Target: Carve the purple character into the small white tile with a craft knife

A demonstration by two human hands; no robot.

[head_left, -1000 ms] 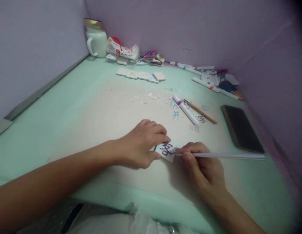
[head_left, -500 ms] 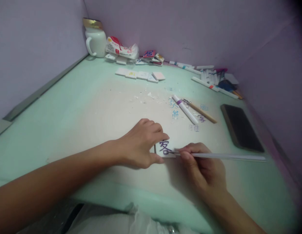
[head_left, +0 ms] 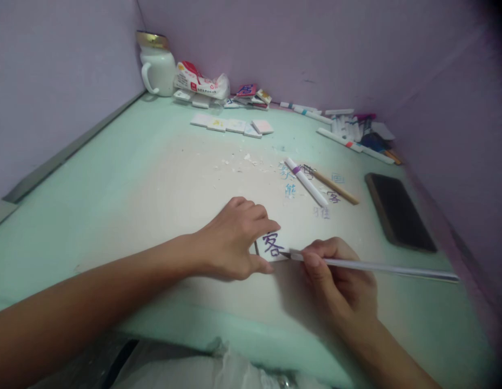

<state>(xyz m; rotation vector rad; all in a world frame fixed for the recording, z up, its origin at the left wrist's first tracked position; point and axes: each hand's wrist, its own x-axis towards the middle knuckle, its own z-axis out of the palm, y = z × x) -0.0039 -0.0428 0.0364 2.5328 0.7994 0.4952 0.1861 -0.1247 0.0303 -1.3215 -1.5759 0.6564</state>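
Left hand: the left hand [head_left: 234, 240] lies on the worktop [head_left: 125, 178], its fingers [head_left: 263, 227] curled and pressed on the left edge of a small white tile [head_left: 273, 246], thumb along the tile's near edge
Tile: flat on the pale patch of the worktop, between the two hands, a purple character drawn on its face
Right hand: the right hand [head_left: 342, 278] has its fingers closed round a thin white stick [head_left: 372, 266], gripping it close to the tip
Stick: it lies almost level, its long end running out to the right past the hand, its point touching the tile's right lower edge
Beyond the tile: a white marker with a purple band [head_left: 306, 182] and a wooden stick [head_left: 335, 187] lie side by side, with small coloured characters written on the worktop about them
Crumbs: white chips [head_left: 246, 160] are scattered further back, past the left hand
Right side: a dark phone [head_left: 399, 212] lies flat, well apart from the tile
Back row: a line of small tiles [head_left: 232, 125] lies near the far wall, and more markers [head_left: 348, 135] are heaped at the back right
Corner: a white mug with a gold lid [head_left: 156, 65] stands upright beside a crumpled packet [head_left: 198, 81]
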